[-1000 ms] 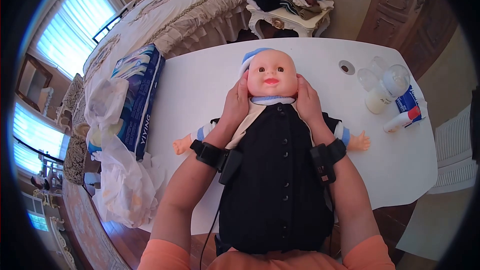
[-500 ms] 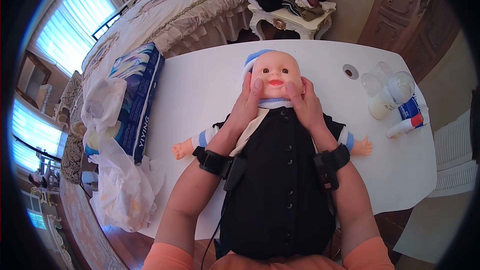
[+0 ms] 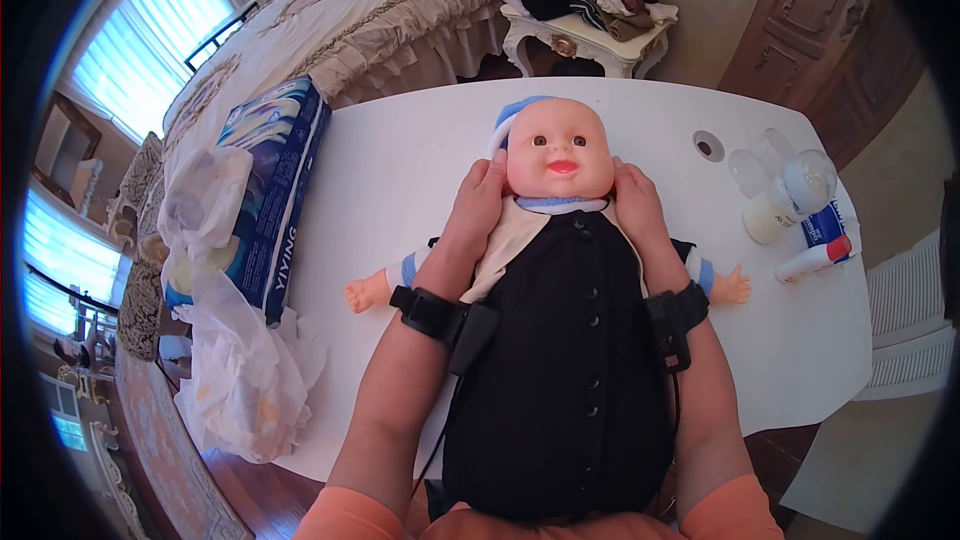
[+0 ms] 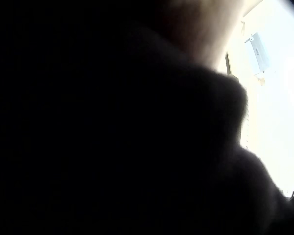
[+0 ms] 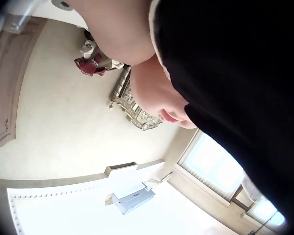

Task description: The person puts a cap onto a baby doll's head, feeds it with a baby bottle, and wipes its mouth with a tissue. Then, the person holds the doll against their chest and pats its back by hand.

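A baby doll [image 3: 560, 145] lies face up on the white table [image 3: 800, 360], its feet end toward me. It wears a black button-front vest [image 3: 555, 370] with a cream lining over a blue-and-white garment, whose hood [image 3: 512, 120] shows behind its head. My left hand [image 3: 480, 202] and right hand [image 3: 640, 202] hold the head from both sides at jaw and neck level. The thumbs lie alongside the cheeks; the other fingers are mostly hidden behind the head. In the right wrist view the doll's face [image 5: 157, 95] is beside my hand. Dark cloth fills most of the left wrist view.
At the left stand a blue YIYING pack [image 3: 275, 210] and a crumpled white plastic bag [image 3: 240, 370]. Baby bottles [image 3: 790, 195], a blue packet [image 3: 825, 225] and a red-capped white tube [image 3: 812, 260] are at the right. A bed and a clothes-covered side table stand beyond.
My thumbs moved onto the doll's cheeks half a second ago and are now back at the sides of its head. The head has shifted slightly right in view.
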Available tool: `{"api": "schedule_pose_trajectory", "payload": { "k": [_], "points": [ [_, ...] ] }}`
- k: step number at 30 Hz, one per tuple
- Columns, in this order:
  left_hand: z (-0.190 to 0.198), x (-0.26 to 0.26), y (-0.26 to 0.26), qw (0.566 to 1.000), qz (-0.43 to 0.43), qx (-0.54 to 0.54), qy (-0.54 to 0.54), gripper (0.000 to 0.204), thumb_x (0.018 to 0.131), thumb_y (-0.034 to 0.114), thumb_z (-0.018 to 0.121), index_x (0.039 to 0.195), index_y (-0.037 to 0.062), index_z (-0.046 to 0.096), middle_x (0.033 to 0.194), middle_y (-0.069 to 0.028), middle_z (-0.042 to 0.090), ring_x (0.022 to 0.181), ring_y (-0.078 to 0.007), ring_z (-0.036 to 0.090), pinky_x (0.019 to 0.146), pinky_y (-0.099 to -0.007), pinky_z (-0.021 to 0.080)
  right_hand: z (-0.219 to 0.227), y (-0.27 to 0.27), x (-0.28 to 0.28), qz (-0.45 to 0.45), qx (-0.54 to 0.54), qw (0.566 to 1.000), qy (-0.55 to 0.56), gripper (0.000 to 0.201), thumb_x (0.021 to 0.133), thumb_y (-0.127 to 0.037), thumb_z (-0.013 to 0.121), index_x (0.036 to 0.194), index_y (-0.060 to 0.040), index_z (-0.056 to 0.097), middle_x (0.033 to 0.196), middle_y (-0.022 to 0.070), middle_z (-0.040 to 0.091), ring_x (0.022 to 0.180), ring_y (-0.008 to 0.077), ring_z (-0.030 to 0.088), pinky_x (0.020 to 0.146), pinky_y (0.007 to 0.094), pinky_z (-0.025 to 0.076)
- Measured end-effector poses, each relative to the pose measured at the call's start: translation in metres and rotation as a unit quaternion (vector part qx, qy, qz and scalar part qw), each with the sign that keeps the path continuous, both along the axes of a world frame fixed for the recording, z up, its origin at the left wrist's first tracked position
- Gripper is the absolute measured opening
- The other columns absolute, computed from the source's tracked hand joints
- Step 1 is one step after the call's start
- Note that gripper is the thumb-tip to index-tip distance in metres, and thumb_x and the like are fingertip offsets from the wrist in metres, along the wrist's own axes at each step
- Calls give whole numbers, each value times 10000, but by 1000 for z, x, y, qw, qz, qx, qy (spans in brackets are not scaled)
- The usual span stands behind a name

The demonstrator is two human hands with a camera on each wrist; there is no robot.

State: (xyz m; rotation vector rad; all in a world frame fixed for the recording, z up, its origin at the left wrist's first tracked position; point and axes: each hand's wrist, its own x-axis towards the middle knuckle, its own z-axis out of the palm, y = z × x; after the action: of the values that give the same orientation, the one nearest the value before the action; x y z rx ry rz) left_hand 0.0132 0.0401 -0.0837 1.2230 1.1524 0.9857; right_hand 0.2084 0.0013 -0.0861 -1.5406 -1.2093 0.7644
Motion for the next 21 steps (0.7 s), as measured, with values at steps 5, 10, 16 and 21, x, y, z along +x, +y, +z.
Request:
{"api": "schedule_pose_trajectory", "payload": {
  "k": [5,10,16,21],
  "points": [
    [14,0,-7,953,-30,-133,-272,316,868,351,479,916,42,523,825,-36,537,737,-101,481,688,-238,420,19,-10,-10,54,47,968,241,403,892,-359,419,842,19,552,708,10,534,666,74,468,628,221,386],
    [11,-1,-8,938,-6,-118,-326,250,866,319,497,860,72,532,716,15,509,619,-60,422,595,-198,394,13,-8,-1,78,19,961,266,390,897,-362,411,863,-3,559,706,-12,511,650,58,436,637,191,368],
    [10,-5,-13,974,-58,-37,-218,333,894,339,423,1027,42,492,1002,-49,544,909,-119,503,816,-271,419,23,-16,-8,114,44,962,245,412,895,-388,403,892,0,543,776,-6,508,711,61,430,678,197,371],
    [2,-12,-10,983,-144,79,-78,462,827,500,468,952,55,453,911,-18,489,857,-66,435,787,-219,373,8,-13,6,169,47,969,173,446,892,-407,398,972,13,527,872,19,527,789,71,443,715,211,376]
  ]
}}
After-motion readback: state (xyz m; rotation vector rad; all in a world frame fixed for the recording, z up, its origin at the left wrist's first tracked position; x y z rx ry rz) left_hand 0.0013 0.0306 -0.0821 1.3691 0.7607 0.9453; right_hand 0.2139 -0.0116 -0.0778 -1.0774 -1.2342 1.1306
